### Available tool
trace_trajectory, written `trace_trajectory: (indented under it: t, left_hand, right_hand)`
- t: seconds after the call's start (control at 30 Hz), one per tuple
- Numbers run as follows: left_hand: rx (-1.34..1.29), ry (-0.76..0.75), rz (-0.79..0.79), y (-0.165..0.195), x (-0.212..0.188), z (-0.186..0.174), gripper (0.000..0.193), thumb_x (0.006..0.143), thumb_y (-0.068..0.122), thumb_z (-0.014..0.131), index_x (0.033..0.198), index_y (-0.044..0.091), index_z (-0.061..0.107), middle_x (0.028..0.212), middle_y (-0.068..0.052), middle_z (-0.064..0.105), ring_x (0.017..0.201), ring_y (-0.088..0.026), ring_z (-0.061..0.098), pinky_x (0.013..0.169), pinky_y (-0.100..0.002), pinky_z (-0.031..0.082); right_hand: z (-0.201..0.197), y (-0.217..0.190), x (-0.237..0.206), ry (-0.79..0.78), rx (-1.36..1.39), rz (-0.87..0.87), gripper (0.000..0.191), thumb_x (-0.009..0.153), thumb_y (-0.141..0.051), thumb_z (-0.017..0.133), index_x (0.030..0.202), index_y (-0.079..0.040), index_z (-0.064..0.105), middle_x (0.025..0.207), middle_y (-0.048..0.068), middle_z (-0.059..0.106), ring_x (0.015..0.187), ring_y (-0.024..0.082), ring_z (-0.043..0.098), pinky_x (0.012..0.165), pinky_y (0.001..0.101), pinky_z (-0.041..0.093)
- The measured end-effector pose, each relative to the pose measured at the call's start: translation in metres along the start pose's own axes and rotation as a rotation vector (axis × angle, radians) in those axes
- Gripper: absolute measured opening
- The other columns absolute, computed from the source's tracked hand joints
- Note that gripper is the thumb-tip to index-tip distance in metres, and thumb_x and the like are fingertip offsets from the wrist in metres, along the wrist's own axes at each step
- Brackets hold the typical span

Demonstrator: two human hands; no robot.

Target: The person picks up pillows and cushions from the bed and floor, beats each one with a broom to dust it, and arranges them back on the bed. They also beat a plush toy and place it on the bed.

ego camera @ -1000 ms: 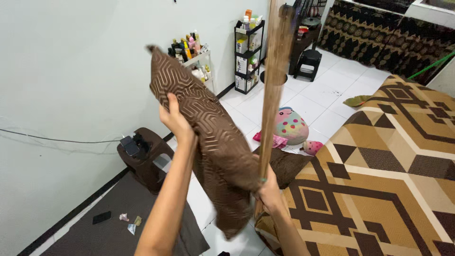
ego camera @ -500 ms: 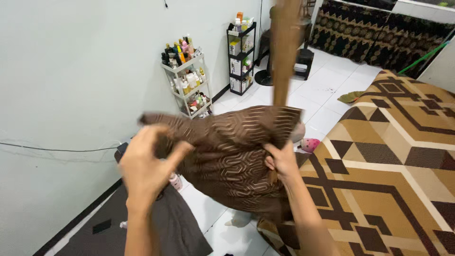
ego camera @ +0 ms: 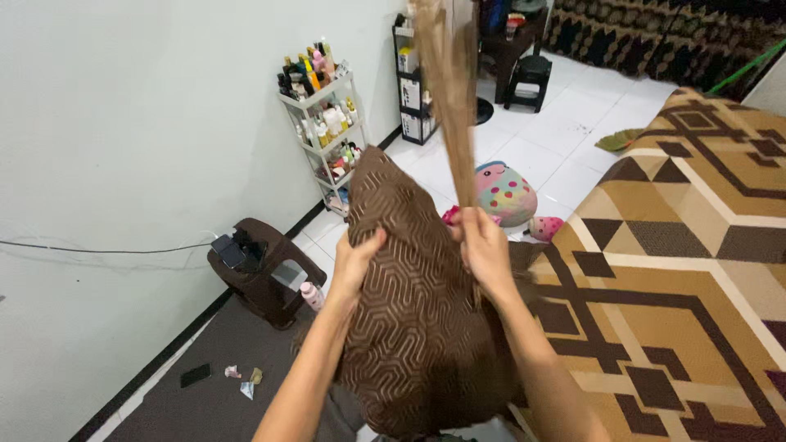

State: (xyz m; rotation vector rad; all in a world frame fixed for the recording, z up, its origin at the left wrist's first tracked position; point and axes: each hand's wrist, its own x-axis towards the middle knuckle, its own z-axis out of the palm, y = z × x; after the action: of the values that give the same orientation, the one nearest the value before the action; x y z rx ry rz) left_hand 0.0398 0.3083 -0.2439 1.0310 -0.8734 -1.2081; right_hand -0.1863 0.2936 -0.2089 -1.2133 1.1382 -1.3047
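Note:
A brown pillow [ego camera: 422,311] with a wavy geometric pattern hangs upright in front of me. My left hand [ego camera: 356,263] grips its upper left edge. My right hand [ego camera: 483,245] is closed around the handle of a bundle of thin brown straw sticks [ego camera: 450,90], like a bed broom, which points up and away, and presses against the pillow's upper right edge. The bed [ego camera: 696,270], covered in a brown and tan geometric sheet, lies to the right, just past my right arm.
A dark brown bin-like stool [ego camera: 266,274] stands by the wall with a small pink bottle [ego camera: 309,293] next to it. White shelves [ego camera: 323,123] hold several bottles. A round plush toy [ego camera: 503,192] lies on the white tiles. A dark mat [ego camera: 205,385] carries small scraps.
The pillow has swung from held flat and wide to hanging upright. My left hand has moved right and up onto its edge. The broom stays raised in my right hand.

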Motion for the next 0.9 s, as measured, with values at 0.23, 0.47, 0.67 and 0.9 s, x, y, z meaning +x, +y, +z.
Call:
trace_trajectory:
  t: [0.23, 0.47, 0.67, 0.9]
  left_hand:
    - [0.039, 0.058, 0.079, 0.056, 0.035, 0.030, 0.051, 0.091, 0.026, 0.070, 0.132, 0.000, 0.056, 0.116, -0.011, 0.072, 0.100, -0.021, 0.071, 0.089, -0.034, 0.058]
    - [-0.137, -0.058, 0.246, 0.127, 0.025, 0.052, 0.048, 0.094, 0.020, 0.068, 0.135, -0.002, 0.054, 0.118, -0.011, 0.069, 0.101, -0.024, 0.068, 0.087, -0.038, 0.058]
    - [-0.048, 0.164, 0.553, 0.149, 0.035, 0.036, 0.044, 0.097, 0.012, 0.070, 0.137, 0.000, 0.055, 0.121, -0.009, 0.068, 0.103, -0.020, 0.068, 0.089, -0.034, 0.059]
    - [-0.308, 0.173, 0.647, 0.136, 0.053, 0.023, 0.043, 0.100, 0.013, 0.066, 0.139, 0.000, 0.051, 0.128, -0.009, 0.066, 0.111, -0.019, 0.070, 0.099, -0.033, 0.060]
  right_hand:
    - [-0.020, 0.108, -0.068, 0.098, -0.431, -0.288, 0.038, 0.110, -0.033, 0.042, 0.117, 0.000, 0.059, 0.064, 0.006, 0.053, 0.049, 0.013, 0.048, 0.041, 0.0320, 0.038]
    - [-0.029, 0.263, -0.090, -0.084, -0.576, 0.402, 0.054, 0.105, -0.048, 0.042, 0.104, -0.002, 0.071, 0.074, 0.019, 0.070, 0.066, 0.031, 0.069, 0.062, 0.0430, 0.054]
    - [-0.031, 0.177, -0.020, 0.010, -0.075, 0.277, 0.046, 0.109, -0.042, 0.040, 0.091, -0.003, 0.056, 0.063, 0.010, 0.052, 0.048, 0.022, 0.047, 0.045, 0.0406, 0.038]
    - [0.008, 0.189, -0.068, 0.017, -0.446, -0.310, 0.046, 0.104, -0.041, 0.042, 0.091, -0.001, 0.061, 0.065, 0.013, 0.060, 0.057, 0.025, 0.061, 0.054, 0.0430, 0.049]
